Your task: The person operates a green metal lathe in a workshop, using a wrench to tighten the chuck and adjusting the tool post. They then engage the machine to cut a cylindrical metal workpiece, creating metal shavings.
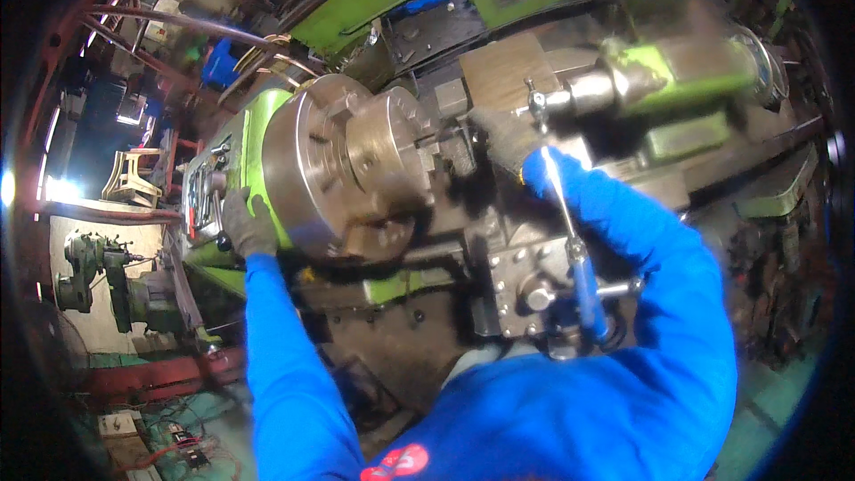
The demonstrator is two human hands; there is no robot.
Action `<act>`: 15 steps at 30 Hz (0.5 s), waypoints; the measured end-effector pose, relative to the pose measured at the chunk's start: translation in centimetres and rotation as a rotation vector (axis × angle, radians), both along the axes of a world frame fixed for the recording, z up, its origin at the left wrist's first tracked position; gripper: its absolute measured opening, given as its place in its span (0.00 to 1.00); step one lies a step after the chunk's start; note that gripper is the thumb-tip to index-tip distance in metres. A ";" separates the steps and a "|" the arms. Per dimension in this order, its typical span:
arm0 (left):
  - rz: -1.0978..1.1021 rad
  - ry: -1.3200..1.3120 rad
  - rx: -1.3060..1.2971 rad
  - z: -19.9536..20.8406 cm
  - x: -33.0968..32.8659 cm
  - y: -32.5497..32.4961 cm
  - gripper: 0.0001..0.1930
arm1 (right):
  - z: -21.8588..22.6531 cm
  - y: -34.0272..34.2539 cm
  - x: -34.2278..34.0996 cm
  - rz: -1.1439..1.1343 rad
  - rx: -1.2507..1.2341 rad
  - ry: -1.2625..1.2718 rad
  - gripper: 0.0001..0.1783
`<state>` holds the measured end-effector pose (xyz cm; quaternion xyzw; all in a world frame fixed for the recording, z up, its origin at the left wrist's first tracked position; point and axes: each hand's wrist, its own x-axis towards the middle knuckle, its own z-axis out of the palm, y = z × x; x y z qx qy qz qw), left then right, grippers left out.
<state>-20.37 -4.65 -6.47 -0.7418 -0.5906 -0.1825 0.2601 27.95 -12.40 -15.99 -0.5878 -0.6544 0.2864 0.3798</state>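
Observation:
My left hand (249, 224), in a grey glove, lies on the green headstock (264, 138) of a large lathe. Its thumb stands apart from the fingers, beside a lever with a black knob (223, 239). A heavy round steel chuck (307, 169) sits just right of it, and a thick metal cylinder (385, 147) shows at its front. My right hand (503, 141), also gloved, is over the lathe bed between this cylinder and the tailstock (686, 76). Its fingers are smeared, so their grip is unclear. Close by the right wrist, a thin metal rod with a blue handle (585, 289) slants over the carriage.
The carriage's bolted block (525, 276) and a crossbar handle (619, 289) stand near my body. A flat brownish plate (508, 69) lies behind my right hand. At far left are a small green machine (102, 276), a pale stool (134, 178) and red beams (151, 376).

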 end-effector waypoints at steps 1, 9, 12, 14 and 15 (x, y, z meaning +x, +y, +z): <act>-0.014 0.017 0.016 -0.2 0.0 0.2 0.16 | -0.7 0.2 0.1 0.006 0.019 -0.057 0.22; -0.012 -0.037 -0.008 -0.1 0.0 0.1 0.16 | -1.7 2.3 -0.9 0.031 -0.107 -0.211 0.16; -0.026 -0.037 -0.015 0.1 0.3 0.2 0.16 | -1.8 2.3 -1.0 -0.017 -0.063 -0.159 0.15; -0.028 -0.018 0.006 0.0 0.2 0.0 0.16 | -0.7 2.2 -0.8 0.020 -0.142 -0.207 0.18; -0.030 -0.008 0.026 -0.2 0.1 0.1 0.16 | -0.1 2.2 -0.8 0.037 -0.182 -0.231 0.19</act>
